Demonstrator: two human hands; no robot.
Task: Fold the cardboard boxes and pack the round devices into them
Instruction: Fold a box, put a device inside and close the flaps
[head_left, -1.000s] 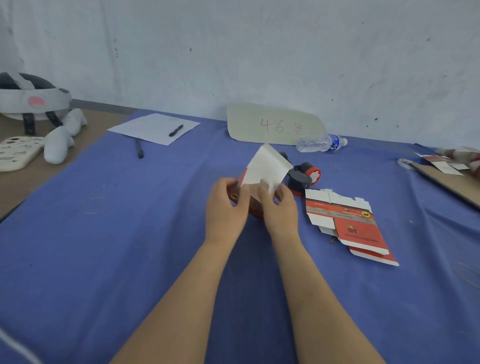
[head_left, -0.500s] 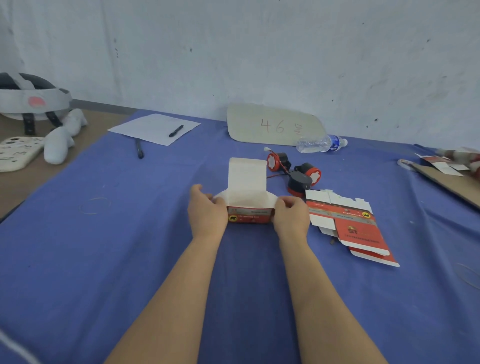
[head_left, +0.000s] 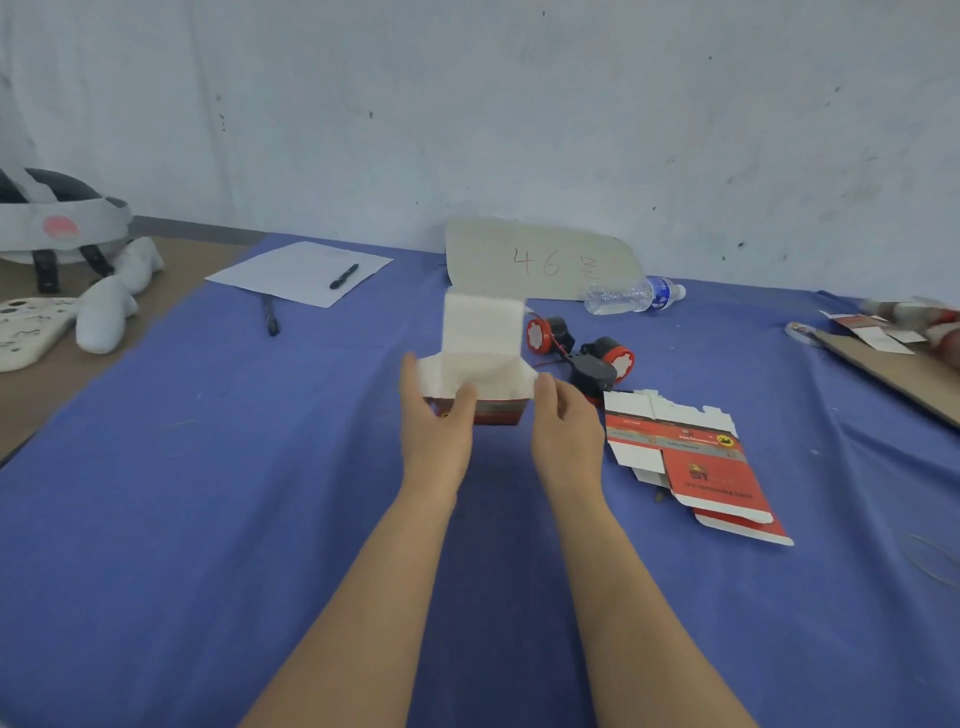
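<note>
Between the two hands, on the blue-covered desk (head_left: 208, 519), stands the box (head_left: 483, 358), half folded: its red printed front faces the person, its white lid flap stands upright at the back, and small white side flaps spread to either side. The left hand (head_left: 439, 426) grips the box's left end, thumb laid across the red front and fingers reaching up behind the left flap. The right hand (head_left: 566, 431) sits at the box's right end with its thumb touching the right corner and its fingers loosely curled; whether it pinches the card there cannot be told. Just beyond the right hand lie the round devices (head_left: 589, 371), black bodies with red and white faces, close together. Just right of the right hand lie the flat box blanks (head_left: 696, 452), red and white, unfolded, one partly over another. Farther beyond the hands a cardboard sign (head_left: 540, 260) marked "46" sits by the wall, with a water bottle (head_left: 631, 296) on its side at its right end. Well left of the left hand and farther off, a sheet of paper (head_left: 296, 273) carries a pen (head_left: 344, 276), and a second pen (head_left: 270, 319) lies by its near edge. Far left, off the blue cloth, are a headset (head_left: 57, 223), a white soft toy (head_left: 106, 312) and a cream panel (head_left: 26, 332). Far right of the right hand, a strip of cardboard (head_left: 893, 364) holds blurred red and white items.
</note>
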